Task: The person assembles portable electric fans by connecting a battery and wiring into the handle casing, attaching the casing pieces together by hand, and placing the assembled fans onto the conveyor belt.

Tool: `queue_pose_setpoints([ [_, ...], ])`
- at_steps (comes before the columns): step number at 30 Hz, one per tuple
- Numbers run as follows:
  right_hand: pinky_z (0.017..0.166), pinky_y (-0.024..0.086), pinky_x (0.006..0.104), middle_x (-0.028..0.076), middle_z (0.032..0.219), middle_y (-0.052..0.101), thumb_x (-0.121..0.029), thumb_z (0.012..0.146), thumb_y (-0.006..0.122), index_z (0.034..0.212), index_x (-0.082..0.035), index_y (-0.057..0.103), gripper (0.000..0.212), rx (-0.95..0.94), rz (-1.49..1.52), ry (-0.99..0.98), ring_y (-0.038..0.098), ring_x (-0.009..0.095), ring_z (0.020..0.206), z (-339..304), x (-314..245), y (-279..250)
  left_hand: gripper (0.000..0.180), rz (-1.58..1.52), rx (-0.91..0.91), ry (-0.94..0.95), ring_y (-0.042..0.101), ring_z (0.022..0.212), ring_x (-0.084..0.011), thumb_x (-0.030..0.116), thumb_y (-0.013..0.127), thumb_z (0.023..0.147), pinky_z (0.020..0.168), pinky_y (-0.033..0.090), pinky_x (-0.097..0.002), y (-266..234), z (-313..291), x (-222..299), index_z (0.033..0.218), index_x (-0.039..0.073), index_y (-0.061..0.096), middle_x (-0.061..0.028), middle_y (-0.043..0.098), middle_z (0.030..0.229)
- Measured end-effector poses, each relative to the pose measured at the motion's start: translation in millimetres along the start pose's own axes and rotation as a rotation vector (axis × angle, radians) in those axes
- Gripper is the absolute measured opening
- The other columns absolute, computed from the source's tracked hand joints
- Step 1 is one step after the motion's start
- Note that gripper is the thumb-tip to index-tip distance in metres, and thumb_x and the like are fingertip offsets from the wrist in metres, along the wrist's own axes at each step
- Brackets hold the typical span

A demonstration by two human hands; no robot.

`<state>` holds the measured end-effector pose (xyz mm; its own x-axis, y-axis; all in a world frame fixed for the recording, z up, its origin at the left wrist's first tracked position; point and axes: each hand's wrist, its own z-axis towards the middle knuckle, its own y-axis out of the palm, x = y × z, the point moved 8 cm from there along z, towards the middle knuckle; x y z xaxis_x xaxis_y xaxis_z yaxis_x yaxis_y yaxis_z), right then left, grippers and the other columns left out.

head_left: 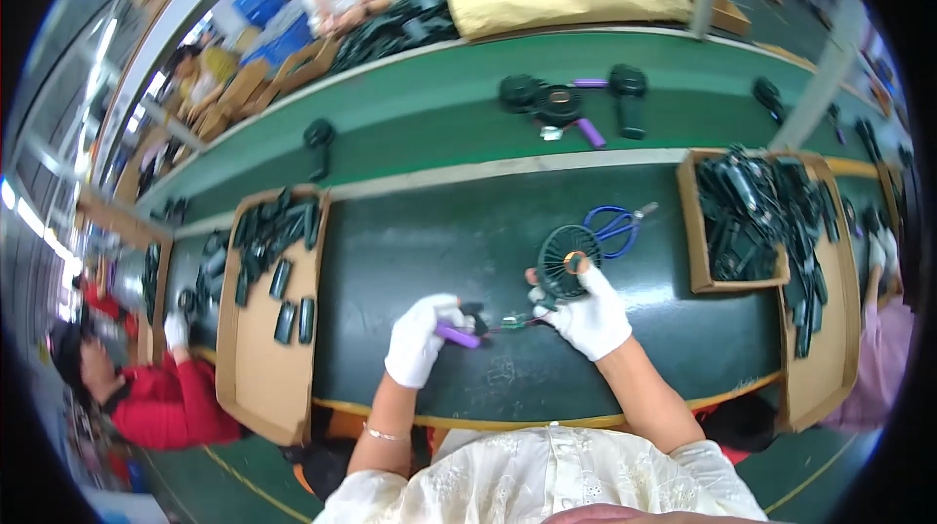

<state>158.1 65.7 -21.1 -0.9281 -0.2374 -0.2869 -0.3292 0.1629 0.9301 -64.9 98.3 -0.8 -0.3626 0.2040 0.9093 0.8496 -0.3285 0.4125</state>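
My left hand (418, 339), in a white glove, is closed round a purple cylindrical battery (459, 335) and a small dark piece beside it. My right hand (589, 317), gloved with some fingertips bare, grips a dark green round fan head (569, 261) with a copper-coloured centre. Between the two hands hangs a small green circuit board (512, 321), seemingly joined by thin wires. Just beyond the fan head lie scissors with blue handles (613, 231) on the dark green worktable (420, 241).
A cardboard tray (264, 368) with dark casings stands left. At right, a cardboard box (739, 284) of dark parts rests on another tray (820, 378). Handheld fans (630, 100) and purple batteries (591, 133) lie on the green belt (420, 134). Co-workers sit left, right and beyond.
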Motion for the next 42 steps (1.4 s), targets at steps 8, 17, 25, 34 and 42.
queue_pose_setpoints([
  [8,0.069,0.059,0.0400,0.023,0.119,0.061,-0.045,0.094,0.065,0.131,-0.011,0.052,0.052,0.072,-0.016,-0.049,0.066,0.030,0.088,0.1,-5.5,-6.2,0.028,1.053,0.779,0.331,0.067,0.088,-0.0201,0.018,0.057,0.099,0.086,0.052,-0.0325,-149.9,-8.5,121.0,0.118,0.000,0.063,-0.0151,0.069,0.104],
  [17,0.072,0.058,0.0430,0.025,0.120,0.062,-0.040,0.094,0.065,0.131,-0.010,0.052,0.050,0.057,-0.079,-0.041,0.066,0.032,0.089,-2.0,-5.6,-12.1,0.053,1.396,0.829,0.351,0.054,0.127,-0.0353,0.026,0.063,0.095,0.108,0.041,-0.0406,-214.3,75.1,155.5,0.139,-0.001,0.050,-0.0240,0.056,0.136],
  [25,0.071,0.057,0.0429,0.025,0.120,0.062,-0.040,0.094,0.065,0.131,-0.010,0.052,0.050,0.047,-0.038,-0.045,0.066,0.034,0.089,-0.3,-4.7,-7.0,0.045,1.702,0.840,0.135,0.058,0.117,-0.0406,0.017,0.055,0.094,0.098,0.047,-0.0458,-272.2,95.2,161.8,0.138,0.014,0.053,-0.0213,0.062,0.128],
  [34,0.073,0.059,0.0438,0.024,0.119,0.063,-0.038,0.094,0.066,0.131,-0.009,0.052,0.050,0.009,-0.057,0.001,0.067,0.033,0.092,-2.6,0.3,-6.9,0.033,1.428,0.951,0.041,0.067,0.102,-0.0331,0.001,0.052,0.087,0.094,0.049,-0.0376,-331.6,-6.6,161.1,0.117,0.001,0.065,-0.0190,0.070,0.109],
  [42,0.086,0.057,0.0493,0.017,0.124,0.062,-0.030,0.091,0.071,0.134,-0.002,0.051,0.055,-0.072,-0.276,0.061,0.063,0.035,0.113,-9.1,21.4,-6.1,0.015,1.690,0.784,0.641,0.060,0.108,-0.0341,-0.005,0.060,0.081,0.091,0.051,-0.0362,-151.5,-9.4,169.5,0.091,0.003,0.068,-0.0173,0.063,0.113],
])
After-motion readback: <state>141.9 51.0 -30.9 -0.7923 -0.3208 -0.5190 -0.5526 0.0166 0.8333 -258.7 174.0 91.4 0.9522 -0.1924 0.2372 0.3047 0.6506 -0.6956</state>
